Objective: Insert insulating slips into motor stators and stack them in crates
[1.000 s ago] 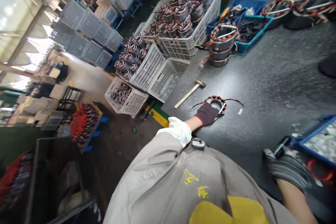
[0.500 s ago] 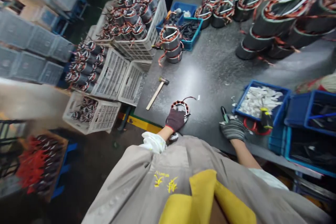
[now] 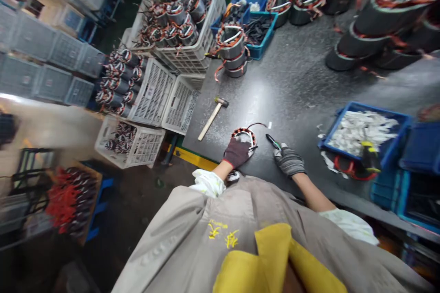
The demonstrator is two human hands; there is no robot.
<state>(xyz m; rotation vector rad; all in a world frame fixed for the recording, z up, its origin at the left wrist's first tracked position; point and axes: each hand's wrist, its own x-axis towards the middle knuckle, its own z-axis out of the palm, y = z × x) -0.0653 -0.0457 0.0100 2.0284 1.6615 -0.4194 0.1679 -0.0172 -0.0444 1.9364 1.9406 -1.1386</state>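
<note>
Nearly side by side, both gloved hands reach forward from a person in a grey smock, forearms bare and angled in toward each other over a dark speckled bench (image 3: 302, 91). The left hand (image 3: 236, 153), in a dark glove, lies palm down across the near rim of a small stator (image 3: 244, 136), touching it; whether it is clenched or only resting, I cannot tell. The stator lies flat on the bench near its front edge, ringed with copper-red windings, with a thin wire (image 3: 257, 124) curving away on the far side. The right hand (image 3: 289, 161), in a grey glove with a dark palm, sits just to the right of the stator, its fingers closed on the end of a slim black tool (image 3: 273, 142) that points far and left.

Left of the stator lies a wooden-handled hammer (image 3: 213, 119). Farther along the bench stands a stack of stators (image 3: 232, 50), and large wound stators (image 3: 364, 41) fill the far right. To the right, a blue tray (image 3: 364, 132) holds white pieces and a yellow-handled tool (image 3: 369, 155). Beyond the bench on the left, white plastic crates (image 3: 153, 94) hold more stators, and a yellow stripe (image 3: 192, 159) runs along the floor.
</note>
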